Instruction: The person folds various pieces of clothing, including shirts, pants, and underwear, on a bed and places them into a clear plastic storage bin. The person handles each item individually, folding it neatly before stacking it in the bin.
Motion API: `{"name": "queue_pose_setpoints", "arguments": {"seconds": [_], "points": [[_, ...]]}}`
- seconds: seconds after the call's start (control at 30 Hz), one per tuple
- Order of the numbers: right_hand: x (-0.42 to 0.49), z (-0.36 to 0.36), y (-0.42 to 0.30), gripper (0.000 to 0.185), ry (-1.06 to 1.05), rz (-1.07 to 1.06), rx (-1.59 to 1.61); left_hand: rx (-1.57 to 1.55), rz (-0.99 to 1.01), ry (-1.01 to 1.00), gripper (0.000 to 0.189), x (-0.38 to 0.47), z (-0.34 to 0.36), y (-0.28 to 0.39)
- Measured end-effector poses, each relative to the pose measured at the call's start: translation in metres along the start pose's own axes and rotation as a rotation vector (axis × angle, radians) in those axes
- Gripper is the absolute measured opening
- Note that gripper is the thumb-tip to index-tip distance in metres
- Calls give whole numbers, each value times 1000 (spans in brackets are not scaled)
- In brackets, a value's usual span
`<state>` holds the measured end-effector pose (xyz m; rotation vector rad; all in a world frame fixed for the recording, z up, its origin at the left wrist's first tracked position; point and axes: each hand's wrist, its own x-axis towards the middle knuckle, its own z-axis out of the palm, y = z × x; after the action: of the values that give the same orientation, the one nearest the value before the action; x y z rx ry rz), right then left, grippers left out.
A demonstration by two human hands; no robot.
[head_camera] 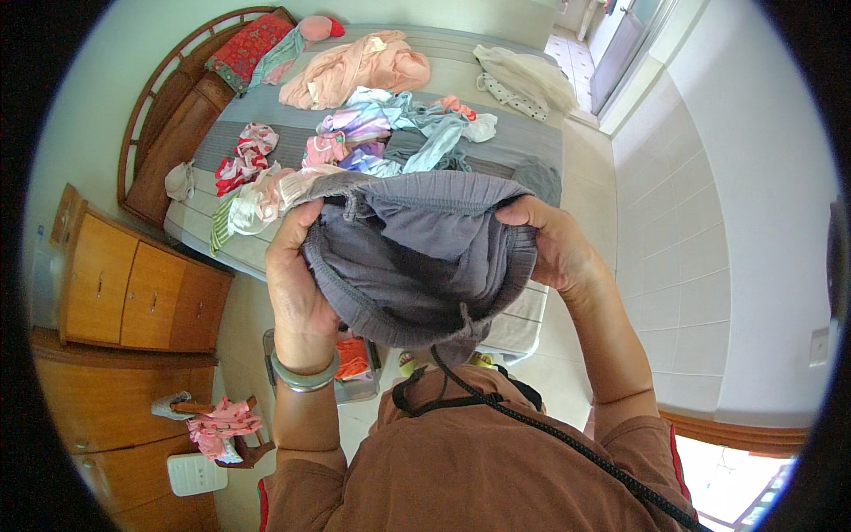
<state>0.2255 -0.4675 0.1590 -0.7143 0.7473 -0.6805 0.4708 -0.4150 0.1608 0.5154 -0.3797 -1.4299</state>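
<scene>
Before my chest I hold a dark grey garment (425, 259) by its gathered elastic waistband, which is spread wide so its inside shows. My left hand (299, 279) grips the left side of the band, thumb on top, with a jade-like bangle on the wrist. The right side of the band is pinched in my right hand (555, 236). A short drawstring hangs at the near edge of the band. The garment's lower part drops toward my feet and is mostly hidden. Beyond it, a heap of mixed clothes (399, 133) lies on the bed (213, 143).
On the bed are a peach garment (362, 70), white and dotted clothing (518, 83) and a red patterned pillow (251, 52). An open bin (372, 382) with orange cloth stands on the floor by my left arm. Wooden cabinets (143, 289) line the left; pink cloth (223, 425) drapes a small stool.
</scene>
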Motion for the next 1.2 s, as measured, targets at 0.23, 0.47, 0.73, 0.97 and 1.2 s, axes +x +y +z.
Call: {"name": "queue_pose_setpoints", "arguments": {"seconds": [0.23, 0.47, 0.73, 0.97, 1.2], "points": [[-4, 13, 7, 47, -53, -397, -602, -42, -6, -24, 28, 5, -6, -3], [-12, 53, 56, 88, -4, -860, -1129, 74, -46, -48, 31, 1, 21, -32], [21, 17, 28, 65, 1, -709, -805, 632, -40, -289, 43, 17, 13, -18], [5, 11, -26, 52, -230, -439, -655, 1091, 622, -234, 29, 46, 18, -6], [12, 7, -39, 49, -248, -360, -627, 999, 574, -281, 13, 55, 25, 9]]}}
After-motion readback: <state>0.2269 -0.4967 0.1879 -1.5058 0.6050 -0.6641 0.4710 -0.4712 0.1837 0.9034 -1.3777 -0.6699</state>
